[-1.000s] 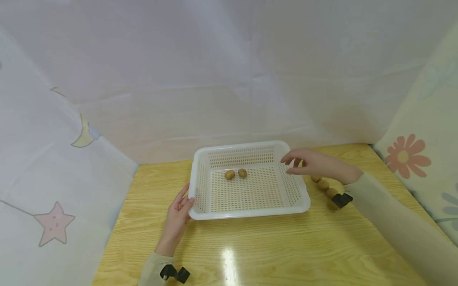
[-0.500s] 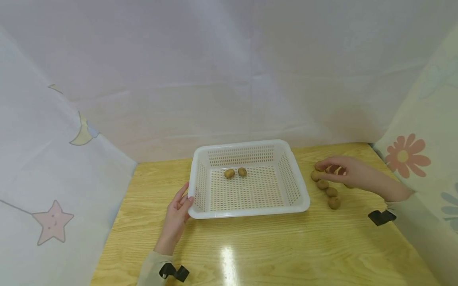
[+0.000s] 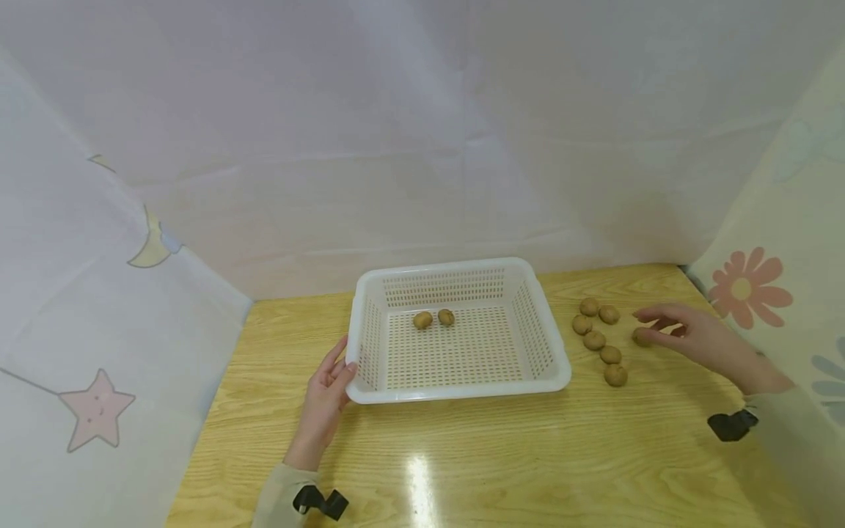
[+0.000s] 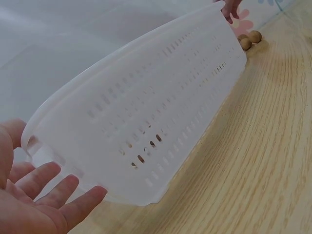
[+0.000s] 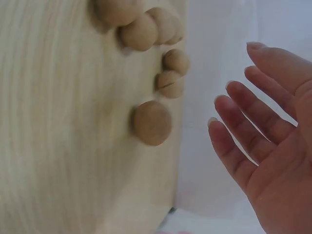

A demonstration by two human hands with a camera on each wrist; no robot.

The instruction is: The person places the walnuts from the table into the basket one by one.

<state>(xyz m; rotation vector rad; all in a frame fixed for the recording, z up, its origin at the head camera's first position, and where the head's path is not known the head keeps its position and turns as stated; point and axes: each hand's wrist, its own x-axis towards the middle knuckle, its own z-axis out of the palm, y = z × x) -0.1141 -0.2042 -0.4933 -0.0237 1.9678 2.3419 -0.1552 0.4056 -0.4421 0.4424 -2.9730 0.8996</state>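
A white plastic basket with slotted sides stands on the wooden table. Two small, round, brown walnut-like things lie inside it. My left hand holds the basket's left side, thumb at the rim and fingers along the outside; the left wrist view shows these fingers lightly bent against the wall. My right hand hovers above a lone brown walnut-like thing at the right, fingers spread and nothing in them. In the head view this hand partly covers that thing.
Several more brown walnut-like things lie in a bent row between the basket and my right hand. The wooden table meets a pale cloth backdrop behind. Printed cloth walls flank both sides.
My right hand has moved from above the basket's right edge outward to the right, over the lone brown thing, uncovering the row. The left hand and the basket have stayed nearly still.
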